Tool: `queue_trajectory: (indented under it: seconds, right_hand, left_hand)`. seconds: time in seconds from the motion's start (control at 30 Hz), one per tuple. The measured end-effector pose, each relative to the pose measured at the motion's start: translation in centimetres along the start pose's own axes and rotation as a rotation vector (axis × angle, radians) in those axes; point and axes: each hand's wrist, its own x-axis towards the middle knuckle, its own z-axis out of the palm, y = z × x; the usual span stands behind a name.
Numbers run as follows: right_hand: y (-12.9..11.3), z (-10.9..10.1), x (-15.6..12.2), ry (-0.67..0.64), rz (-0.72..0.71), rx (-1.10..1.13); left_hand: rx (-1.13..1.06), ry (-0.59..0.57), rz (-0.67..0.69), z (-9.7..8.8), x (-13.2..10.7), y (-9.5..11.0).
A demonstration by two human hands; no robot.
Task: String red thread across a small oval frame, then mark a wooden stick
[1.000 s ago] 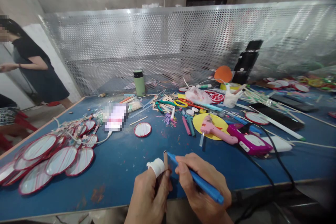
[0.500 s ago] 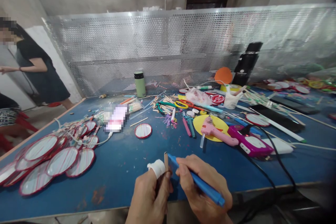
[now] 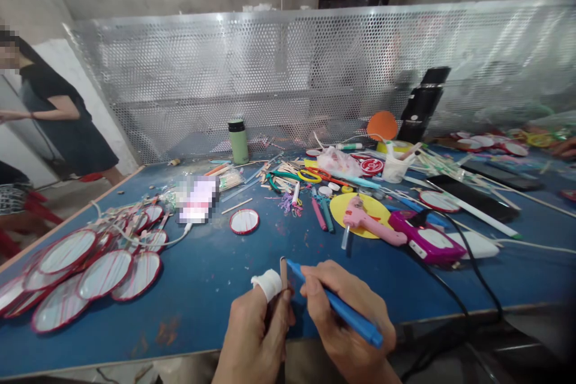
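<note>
Near the front edge of the blue table, my left hand (image 3: 258, 327) is closed around a flat wooden craft stick (image 3: 283, 273), which stands roughly upright. White tape (image 3: 269, 284) wraps the thumb of that hand. A blue pen (image 3: 353, 318) is gripped in my right hand (image 3: 346, 312), with its tip at the top end of the stick; whether it touches I cannot tell. Beyond my hands lies a round red-rimmed disc (image 3: 244, 221). To the right, a pink glue gun (image 3: 371, 222) rests on a yellow disc (image 3: 337, 210).
Red-rimmed discs (image 3: 105, 274) pile up at the left. A phone (image 3: 199, 198) is plugged into a white cable. A purple power strip (image 3: 427, 239), black phone (image 3: 472, 198), green bottle (image 3: 238, 143) and black flask (image 3: 423, 105) stand or lie farther off. One person (image 3: 58, 108) stands at the left.
The view has shifted slightly. Both hands keep their holds, and the pen tip stays by the stick's top end. At the far right edge, another person's hand has come into view.
</note>
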Motion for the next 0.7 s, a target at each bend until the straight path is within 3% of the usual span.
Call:
queue_trajectory:
  seconds: [0.23, 0.7]
  right_hand:
    - [0.15, -0.05, -0.16, 0.041, 0.000, -0.035]
    - [0.11, -0.11, -0.02, -0.004, 0.008, 0.009]
  left_hand:
    - [-0.018, -0.017, -0.044, -0.01, -0.04, -0.03]
    - [-0.018, -0.001, -0.032, 0.07, -0.07, 0.12]
